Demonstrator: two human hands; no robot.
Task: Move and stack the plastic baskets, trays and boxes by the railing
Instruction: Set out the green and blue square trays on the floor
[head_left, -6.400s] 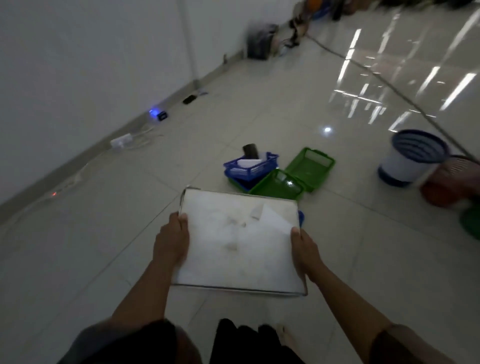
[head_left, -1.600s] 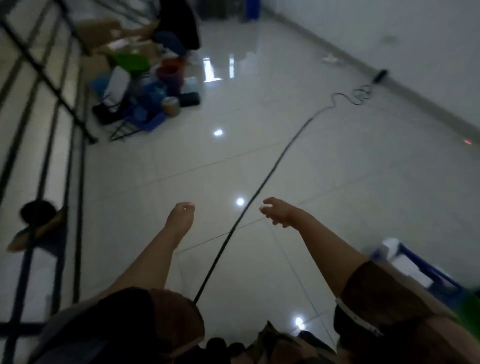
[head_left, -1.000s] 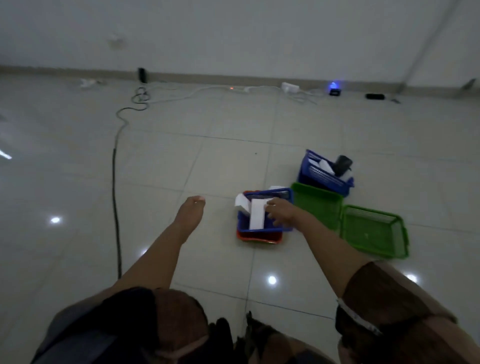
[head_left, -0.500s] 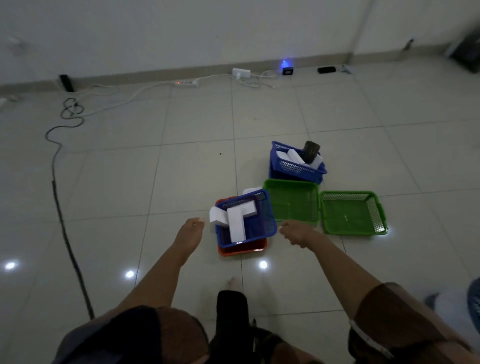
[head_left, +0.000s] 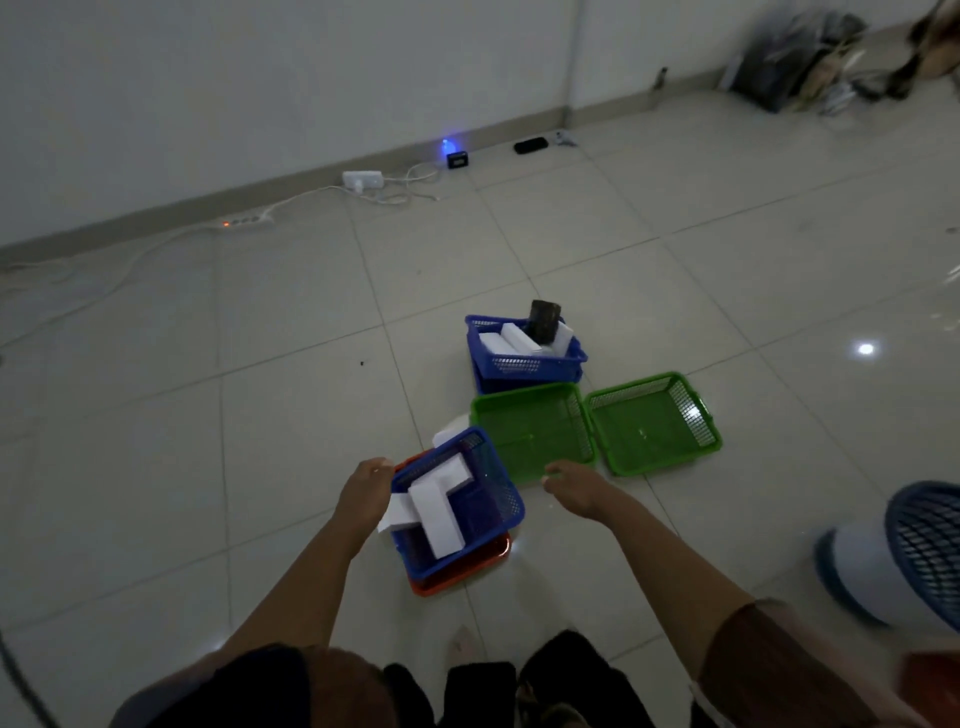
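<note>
A blue basket (head_left: 488, 499) with white boxes (head_left: 437, 514) inside sits on an orange tray (head_left: 467, 571) on the floor in front of me. My left hand (head_left: 363, 491) hovers at the basket's left rim, fingers loosely curled, holding nothing. My right hand (head_left: 571, 488) reaches out to the right of the basket, empty, fingers relaxed. Behind it lie two green baskets (head_left: 535, 431) (head_left: 652, 423) side by side. A second blue basket (head_left: 524, 358) farther back holds white boxes and a dark object (head_left: 544, 321).
A blue and white mesh bin (head_left: 904, 556) stands at the right edge. Power strips (head_left: 362, 179) and cables run along the wall's base, with a blue-lit device (head_left: 456, 156). Bags are piled in the far right corner (head_left: 800, 52).
I have turned from the railing side back to the baskets and come closer. Both hands, empty since the white tray was put down, now reach either side of the near blue basket.
</note>
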